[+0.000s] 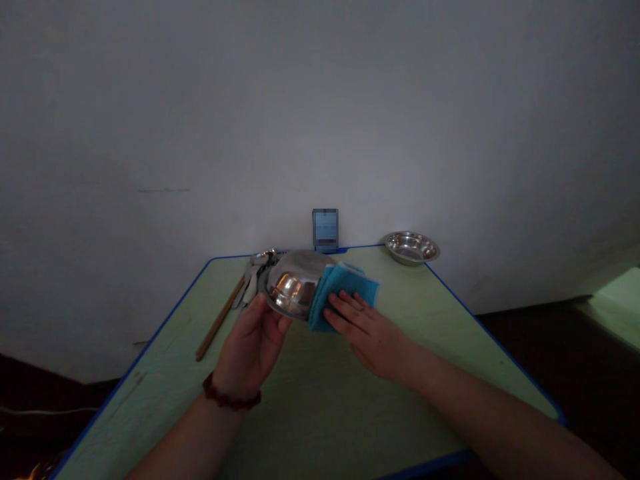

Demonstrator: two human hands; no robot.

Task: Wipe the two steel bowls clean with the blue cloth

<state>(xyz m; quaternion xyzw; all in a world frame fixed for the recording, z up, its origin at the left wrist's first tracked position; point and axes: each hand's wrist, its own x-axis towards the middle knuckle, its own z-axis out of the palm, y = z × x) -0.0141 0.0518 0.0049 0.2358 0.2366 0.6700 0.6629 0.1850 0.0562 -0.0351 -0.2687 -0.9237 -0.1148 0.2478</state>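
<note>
My left hand (253, 343) grips the rim of a shiny metal bowl (293, 283), which is tilted with its outer side toward me. Against the right side of that bowl lies a folded blue cloth (369, 288). My right hand (373, 333) presses the cloth onto the metal with its fingers stretched over it; the thumb is hidden. Just left of the bowl, several metal utensils (250, 287) with light handles lie in a bunch, partly covered by it.
A second metal bowl (411, 248) stands upright at the table's back right corner. Wooden chopsticks (220, 320) lie on the left. A phone-like device (325, 230) leans against the wall (320, 120). The pale green table (320, 413) has a blue edge.
</note>
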